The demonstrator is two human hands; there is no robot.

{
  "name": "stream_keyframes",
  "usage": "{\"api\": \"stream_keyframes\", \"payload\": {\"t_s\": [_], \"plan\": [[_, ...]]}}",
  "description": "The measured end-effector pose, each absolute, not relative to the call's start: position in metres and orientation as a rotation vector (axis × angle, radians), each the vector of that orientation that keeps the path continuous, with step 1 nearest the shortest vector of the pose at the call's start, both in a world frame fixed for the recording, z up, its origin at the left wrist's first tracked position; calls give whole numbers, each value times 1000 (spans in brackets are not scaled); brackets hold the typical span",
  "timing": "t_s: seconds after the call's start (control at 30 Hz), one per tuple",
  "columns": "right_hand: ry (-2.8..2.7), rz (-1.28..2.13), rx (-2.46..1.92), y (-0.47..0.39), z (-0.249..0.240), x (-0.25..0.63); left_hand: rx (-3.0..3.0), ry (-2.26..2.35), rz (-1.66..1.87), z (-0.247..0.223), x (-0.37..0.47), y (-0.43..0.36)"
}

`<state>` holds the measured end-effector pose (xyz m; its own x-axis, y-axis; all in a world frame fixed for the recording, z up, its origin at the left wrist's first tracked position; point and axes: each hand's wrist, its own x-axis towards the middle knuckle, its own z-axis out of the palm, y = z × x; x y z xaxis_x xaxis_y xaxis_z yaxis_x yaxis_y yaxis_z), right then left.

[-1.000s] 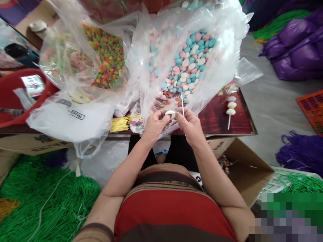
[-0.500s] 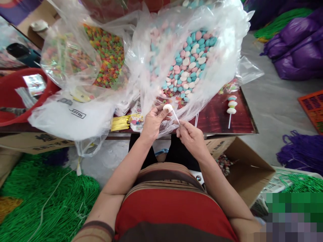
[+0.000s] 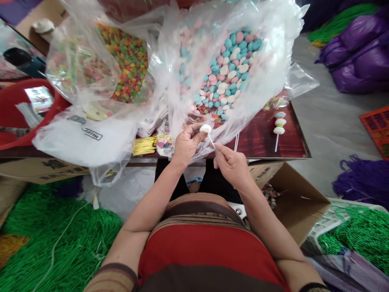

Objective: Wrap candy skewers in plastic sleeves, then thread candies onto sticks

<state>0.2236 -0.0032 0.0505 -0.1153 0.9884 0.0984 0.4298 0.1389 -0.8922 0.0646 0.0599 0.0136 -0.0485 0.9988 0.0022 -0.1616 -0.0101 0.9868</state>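
Between thumb and fingers, my left hand [image 3: 186,145] pinches a white, rounded marshmallow-like piece [image 3: 205,128]. A thin white stick [image 3: 211,140] runs down from that piece to my right hand [image 3: 231,162], whose closed fingertips grip its lower end. Just beyond my hands lies an opened clear plastic bag of pink, blue and white rounded pieces [image 3: 223,81], with some small coloured rings [image 3: 202,109] at its near end. On the right of the table lies a stick threaded with several coloured pieces [image 3: 279,123]. Two loose white sticks [image 3: 236,142] are beside my right hand.
On the left are a bag of coloured rings [image 3: 129,65], a white plastic bag [image 3: 82,138], yellow twist ties [image 3: 144,146] and a red basin [image 3: 50,111]. A cardboard box [image 3: 298,202] stands below the dark red table [image 3: 261,142]. Green strands [image 3: 60,239] lie on the floor.
The white piece has tilted and now sits more squarely atop the stick, with less of the stick showing. Both hands keep their grips; the whole view has shifted slightly.
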Motion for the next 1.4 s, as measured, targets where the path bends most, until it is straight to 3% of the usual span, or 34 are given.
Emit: {"api": "stream_keyframes", "payload": {"t_s": [0.3, 0.5, 1.17, 1.4], "plan": [[-1506, 1097, -1425, -6, 50, 225, 1640, 1294, 1278, 16, 65, 51], [-1412, 1397, -1402, -11, 45, 230, 1744, 1361, 1301, 12, 59, 57], [-1046, 1459, -1357, -3, 18, 220, 2089, 1168, 985, 12, 71, 25], [-900, 1337, -1310, 10, 28, 230, 2064, 1444, 965, 21, 53, 97]]}}
